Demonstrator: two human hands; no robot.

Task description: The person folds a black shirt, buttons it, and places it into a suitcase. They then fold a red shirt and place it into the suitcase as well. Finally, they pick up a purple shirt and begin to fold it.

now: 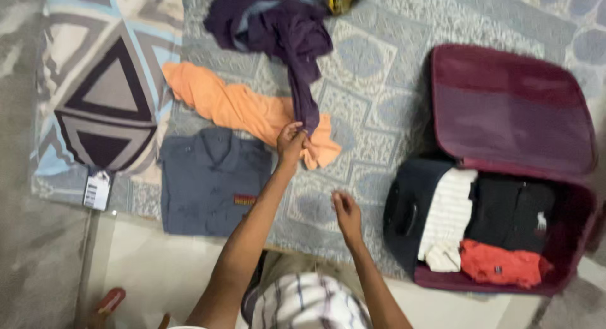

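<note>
Striped shirt [309, 304] cut off; left hand [290, 141] pinches purple garment [278, 29].

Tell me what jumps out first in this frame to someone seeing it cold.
The open maroon suitcase at the right, half packed with folded clothes including a red garment at its near edge. Mid-frame, the left hand pinches the end of a dark purple garment that trails up the grey patterned bedspread, across an orange cloth. The right hand hovers empty nearby; a folded grey shirt lies to the left.
</note>
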